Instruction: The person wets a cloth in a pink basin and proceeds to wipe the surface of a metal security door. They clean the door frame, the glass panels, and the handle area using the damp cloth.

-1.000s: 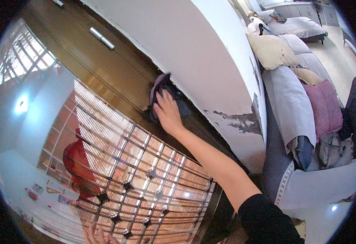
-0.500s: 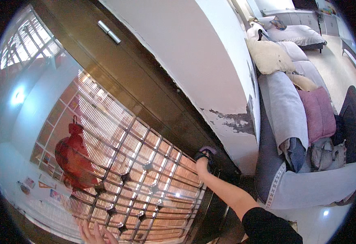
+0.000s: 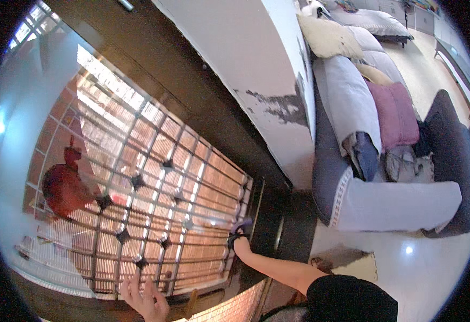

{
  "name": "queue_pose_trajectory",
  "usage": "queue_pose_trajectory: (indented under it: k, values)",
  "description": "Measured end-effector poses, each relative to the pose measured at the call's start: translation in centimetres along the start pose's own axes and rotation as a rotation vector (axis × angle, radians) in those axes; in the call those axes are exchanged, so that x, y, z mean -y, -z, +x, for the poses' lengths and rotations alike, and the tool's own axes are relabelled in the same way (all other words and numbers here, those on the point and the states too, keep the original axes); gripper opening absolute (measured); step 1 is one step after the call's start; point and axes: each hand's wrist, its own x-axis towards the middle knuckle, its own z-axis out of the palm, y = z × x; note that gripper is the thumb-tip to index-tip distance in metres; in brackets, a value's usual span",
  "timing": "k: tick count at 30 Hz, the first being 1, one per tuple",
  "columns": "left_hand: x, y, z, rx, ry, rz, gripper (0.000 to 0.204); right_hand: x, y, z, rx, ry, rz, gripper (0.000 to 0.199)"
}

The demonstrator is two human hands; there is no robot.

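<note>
A purple-and-black cloth [image 3: 243,224] covers the right hand [image 3: 239,243] at the glass panel [image 3: 205,185]'s right edge; I cannot tell that hand's closure. The left hand [image 3: 149,304], fingers spread, empty, is near the bottom edge.

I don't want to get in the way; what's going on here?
A person's right hand has a purple-and-black cloth at the right side of a barred glass door; its grip is hard to make out. The left hand is open near the door's lower edge. A cushioned sofa stands to the right.

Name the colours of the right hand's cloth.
The cloth: purple and near-black, best in head view.
</note>
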Motion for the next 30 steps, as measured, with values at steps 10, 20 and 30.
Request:
queue_pose_trajectory:
  k: [10, 20, 30]
  values:
    - [-1.7, 0.4, -6.5, 0.227, 0.199, -0.358, 0.02, 8.3, 3.4, -9.1, 0.053, -0.403, 0.416, 0.036]
    - [-1.8, -0.3, -9.8, 0.122, 0.23, -0.497, 0.019, 7.6, 8.9, -9.3, -0.064, -0.22, 0.691, 0.024]
    - [-3.9, -1.2, -11.5, 0.224, 0.323, -0.516, 0.021, 5.4, 11.7, -7.5, -0.099, -0.29, 0.637, 0.028]
